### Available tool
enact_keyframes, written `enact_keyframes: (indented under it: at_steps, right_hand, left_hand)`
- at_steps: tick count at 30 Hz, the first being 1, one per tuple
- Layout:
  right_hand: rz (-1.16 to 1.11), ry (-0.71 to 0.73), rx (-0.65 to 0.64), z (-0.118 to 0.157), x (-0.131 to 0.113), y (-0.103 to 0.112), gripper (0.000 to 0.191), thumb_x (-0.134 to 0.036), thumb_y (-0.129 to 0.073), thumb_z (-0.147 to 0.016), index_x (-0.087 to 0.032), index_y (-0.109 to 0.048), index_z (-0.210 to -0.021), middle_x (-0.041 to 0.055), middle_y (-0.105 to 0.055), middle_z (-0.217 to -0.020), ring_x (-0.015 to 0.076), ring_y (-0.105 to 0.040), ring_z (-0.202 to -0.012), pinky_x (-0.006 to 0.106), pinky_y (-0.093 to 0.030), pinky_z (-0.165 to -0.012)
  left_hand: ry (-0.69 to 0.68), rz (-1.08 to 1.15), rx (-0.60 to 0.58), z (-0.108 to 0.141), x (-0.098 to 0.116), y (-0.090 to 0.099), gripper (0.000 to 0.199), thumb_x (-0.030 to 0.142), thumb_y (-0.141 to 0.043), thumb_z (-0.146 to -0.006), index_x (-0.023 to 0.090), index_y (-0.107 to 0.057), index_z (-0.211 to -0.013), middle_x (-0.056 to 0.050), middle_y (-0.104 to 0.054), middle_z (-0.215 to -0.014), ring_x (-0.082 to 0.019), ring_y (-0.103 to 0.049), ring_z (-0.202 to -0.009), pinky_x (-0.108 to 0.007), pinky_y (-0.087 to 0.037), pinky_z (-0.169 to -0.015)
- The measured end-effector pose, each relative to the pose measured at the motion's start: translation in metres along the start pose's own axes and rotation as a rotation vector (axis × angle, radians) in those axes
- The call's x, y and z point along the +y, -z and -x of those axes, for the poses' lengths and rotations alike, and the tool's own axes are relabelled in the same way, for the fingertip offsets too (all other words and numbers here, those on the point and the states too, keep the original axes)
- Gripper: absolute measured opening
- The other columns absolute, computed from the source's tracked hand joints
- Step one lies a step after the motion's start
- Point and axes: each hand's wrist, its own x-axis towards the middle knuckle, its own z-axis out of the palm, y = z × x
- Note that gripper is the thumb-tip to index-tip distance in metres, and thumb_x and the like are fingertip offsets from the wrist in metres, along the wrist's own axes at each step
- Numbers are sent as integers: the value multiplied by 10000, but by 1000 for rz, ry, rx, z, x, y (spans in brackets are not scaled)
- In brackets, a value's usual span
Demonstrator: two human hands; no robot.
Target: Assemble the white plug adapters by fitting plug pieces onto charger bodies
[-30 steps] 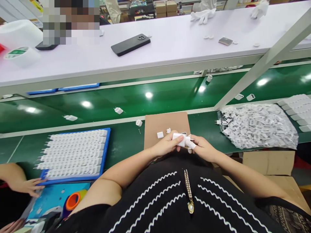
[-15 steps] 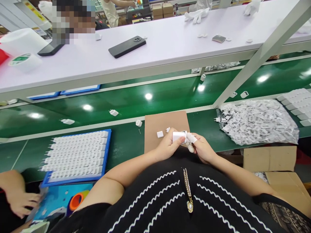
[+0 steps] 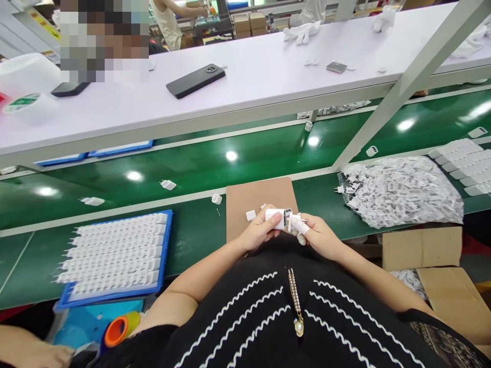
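My left hand (image 3: 259, 231) is closed around a white charger housing (image 3: 274, 219), above the front edge of a brown cardboard sheet (image 3: 240, 197). My right hand (image 3: 320, 236), with white covers on some fingertips, pinches a small white end piece (image 3: 294, 222) at the housing's right end. Between the two parts a narrow gap shows, with something dark and metallic inside; whether they touch there I cannot tell. On the cardboard, left of my hands, lie a small white block (image 3: 250, 215) and a white plug piece (image 3: 263, 207), partly hidden by my left hand.
A blue tray (image 3: 168, 230) of white chargers stands left; a clear bag (image 3: 402, 191) of white plug parts lies right. Behind runs a green belt (image 3: 203, 166) carrying chargers. Overhead, a white shelf (image 3: 249, 76) holds a black phone (image 3: 195, 81). A co-worker's hand (image 3: 46, 352) is at lower left.
The end piece has come away from the housing, opening a gap. Chargers on the belt have shifted left. The co-worker's hand at left has moved lower, and the view has turned slightly.
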Motion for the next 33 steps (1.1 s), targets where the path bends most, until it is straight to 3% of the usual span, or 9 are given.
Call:
enact_keyframes:
  at_steps: [10,17,21,26,33]
  right_hand:
    - [293,70,12,-1,9,1,372,-492,-505,-970,-215,-534,-723,-3,-581,-634,158,-504,-592,275,-360,-590]
    - [408,96,0,2,10,2,300,-401,-466,-941,-224,-459,-699,12,-584,-653,165,-491,-592,286,-316,-585]
    - [424,96,8,4,11,2,244,-351,-491,-902,-226,-457,-694,10,-573,-637,162,-470,-576,285,-314,-575]
    - [143,28,9,2,6,-2,240,-359,-504,-897,-228,-476,-697,-10,-564,-590,155,-496,-564,275,-372,-582]
    - [100,-18,10,-13,7,0,221,-373,-544,-867,-229,-471,-716,-23,-570,-550,143,-495,-511,267,-378,-555]
  left_hand:
    - [60,-31,-80,2,1,-1,608,749,-683,-830,210,-414,-906,70,-543,-571,-44,-327,-392,-179,-169,-385]
    - [9,-81,-105,2,-3,2,571,685,-727,-840,197,-438,-910,45,-560,-709,-73,-478,-555,-198,-351,-527]
    - [16,-92,-105,1,-9,1,580,681,-746,-823,199,-434,-902,56,-528,-703,-81,-489,-580,-208,-373,-552]
    - [-9,25,1,-1,-14,-11,630,724,-753,-785,214,-392,-868,78,-486,-635,-67,-436,-492,-199,-290,-468]
    - [-64,106,233,-6,-25,-21,660,729,-783,-749,227,-371,-870,94,-473,-592,-59,-406,-444,-179,-233,-420]
